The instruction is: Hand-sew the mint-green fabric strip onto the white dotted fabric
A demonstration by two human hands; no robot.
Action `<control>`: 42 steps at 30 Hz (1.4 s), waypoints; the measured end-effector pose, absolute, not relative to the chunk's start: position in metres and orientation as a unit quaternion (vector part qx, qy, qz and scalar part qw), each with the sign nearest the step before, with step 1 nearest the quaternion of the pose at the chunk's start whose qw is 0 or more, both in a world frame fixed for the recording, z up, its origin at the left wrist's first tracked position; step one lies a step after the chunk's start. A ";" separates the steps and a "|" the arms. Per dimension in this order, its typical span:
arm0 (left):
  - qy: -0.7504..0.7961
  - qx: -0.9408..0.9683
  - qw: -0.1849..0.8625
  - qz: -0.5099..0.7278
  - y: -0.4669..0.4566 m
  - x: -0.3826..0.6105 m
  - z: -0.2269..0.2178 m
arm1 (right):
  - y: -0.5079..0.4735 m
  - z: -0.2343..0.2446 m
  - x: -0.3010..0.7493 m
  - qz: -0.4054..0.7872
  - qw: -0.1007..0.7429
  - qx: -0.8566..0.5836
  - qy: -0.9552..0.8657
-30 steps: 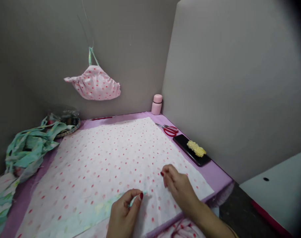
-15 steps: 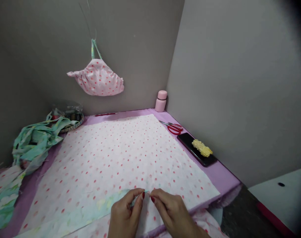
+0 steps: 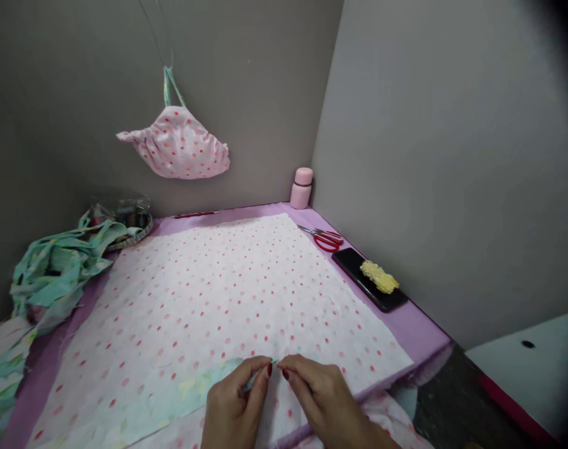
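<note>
A white cloth with red dots (image 3: pixel 227 287) lies spread over a purple table (image 3: pixel 419 327). Along its near edge lies a pale green patterned strip (image 3: pixel 190 393). My left hand (image 3: pixel 237 405) pinches the right end of that strip between thumb and forefinger. My right hand (image 3: pixel 321 399) meets it fingertip to fingertip, pinching the same spot at the cloth's near edge. Both hands have red nails and closed fingers.
A dotted pink fabric piece (image 3: pixel 176 146) hangs on the back wall. Red scissors (image 3: pixel 325 238), a black phone (image 3: pixel 368 280) bearing a yellow object (image 3: pixel 380 276) and a pink bottle (image 3: pixel 301 188) line the right side. Green fabric (image 3: pixel 54 271) is heaped at left.
My right hand has come down and left from the open cloth to meet my left hand's pinch at the strip's end. The view shifted slightly.
</note>
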State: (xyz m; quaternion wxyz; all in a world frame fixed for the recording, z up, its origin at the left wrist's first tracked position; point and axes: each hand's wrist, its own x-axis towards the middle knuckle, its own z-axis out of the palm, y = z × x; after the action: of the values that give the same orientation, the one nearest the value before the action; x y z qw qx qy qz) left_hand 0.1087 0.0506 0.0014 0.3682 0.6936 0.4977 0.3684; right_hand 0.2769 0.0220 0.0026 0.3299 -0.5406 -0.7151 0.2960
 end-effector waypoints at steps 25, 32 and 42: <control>0.425 0.809 0.112 0.391 0.046 0.109 0.002 | 0.021 0.004 0.275 0.279 0.318 -0.546 -0.723; 0.398 0.815 0.093 0.411 0.047 0.111 0.002 | 0.022 0.005 0.274 0.275 0.336 -0.557 -0.708; 0.412 0.809 0.176 0.379 0.046 0.109 -0.005 | 0.022 0.004 0.266 0.321 0.363 -0.538 -0.690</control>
State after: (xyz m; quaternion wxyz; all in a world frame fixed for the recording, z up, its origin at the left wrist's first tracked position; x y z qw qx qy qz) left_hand 0.1091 0.0460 -0.0048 0.1762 0.8092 0.4125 0.3794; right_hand 0.2658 0.0218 0.0045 0.3631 -0.5375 -0.6902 0.3207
